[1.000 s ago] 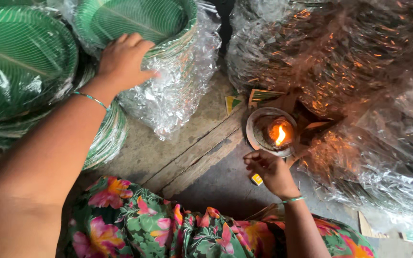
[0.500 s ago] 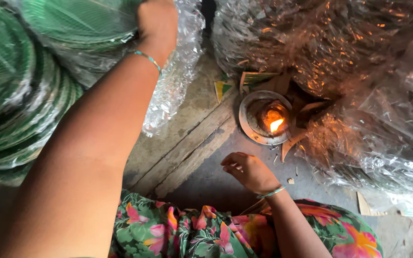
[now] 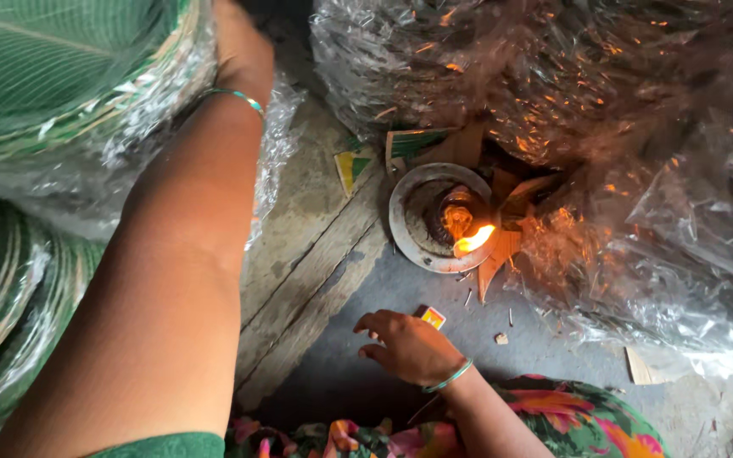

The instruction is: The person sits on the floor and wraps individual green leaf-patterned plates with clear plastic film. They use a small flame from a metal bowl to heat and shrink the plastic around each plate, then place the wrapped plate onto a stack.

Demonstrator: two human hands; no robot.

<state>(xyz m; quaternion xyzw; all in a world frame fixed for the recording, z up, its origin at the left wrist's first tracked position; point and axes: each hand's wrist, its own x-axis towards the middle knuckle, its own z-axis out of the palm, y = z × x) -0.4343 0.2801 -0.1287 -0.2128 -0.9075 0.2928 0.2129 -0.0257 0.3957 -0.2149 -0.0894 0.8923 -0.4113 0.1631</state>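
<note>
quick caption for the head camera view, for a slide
Right hand hovers by a small yellow box near a lit oil lamp, while the left hand reaches among plastic-wrapped green plates.

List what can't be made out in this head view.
- Left hand: fingers cut off by the top edge and hidden behind the wrapped green plates; grip cannot be told.
- Right hand: palm faces down, so whether it holds anything is hidden; the small yellow box is partly covered by it.
- Lamp: its wick is lost in the flame's glare.
- Plastic bundles: contents blurred by reflections.
</note>
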